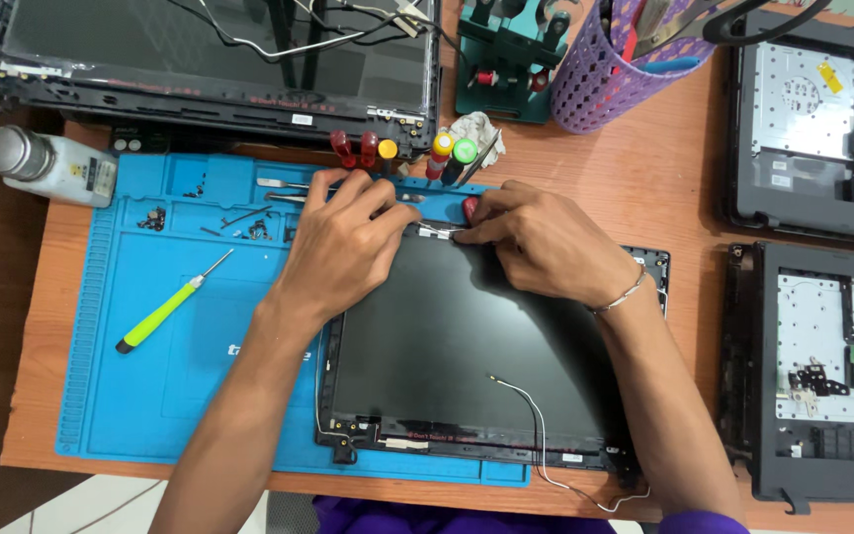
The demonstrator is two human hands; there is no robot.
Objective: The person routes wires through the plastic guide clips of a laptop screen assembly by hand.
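Far left: a white bottle with a metal cap (46,165) lies at the upper left of the wooden surface (644,178).
Mat: a blue rubber work mat (150,396) carries a green-handled screwdriver (162,315).
Left hand: the left hand (343,247) is curled, fingertips pressing the top edge of the black laptop screen panel (447,346) at centre frame.
Right hand: the right hand (546,242) pinches a small metal piece on that same edge.
Far right: two opened dark laptop bases (822,129) sit along the right edge.
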